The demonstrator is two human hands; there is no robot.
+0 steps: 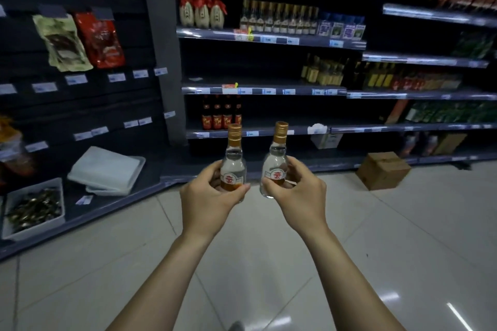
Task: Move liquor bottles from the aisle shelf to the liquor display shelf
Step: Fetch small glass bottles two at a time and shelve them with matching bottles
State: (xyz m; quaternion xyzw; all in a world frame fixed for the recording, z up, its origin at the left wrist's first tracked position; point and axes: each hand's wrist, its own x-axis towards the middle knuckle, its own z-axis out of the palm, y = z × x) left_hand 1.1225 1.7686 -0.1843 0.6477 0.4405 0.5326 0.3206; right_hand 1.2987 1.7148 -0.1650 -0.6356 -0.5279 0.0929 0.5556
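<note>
I hold two small clear liquor bottles with gold screw caps and red-and-white labels, upright, over the tiled floor. My left hand [208,196] grips the left bottle [233,158] around its lower body. My right hand [298,193] grips the right bottle [277,161] the same way, tilted slightly right. Ahead stands the liquor shelf unit [263,90] with several tiers. One tier holds a row of similar gold-capped clear bottles [279,17]. A lower tier holds dark bottles with red labels [220,113].
A cardboard box [382,169] sits on the floor by the shelf base at right. To the left, a dark wall rack holds hanging snack bags [80,40], stacked white trays [107,169] and a white bin of dark packets [35,209]. Open tiled floor lies in front.
</note>
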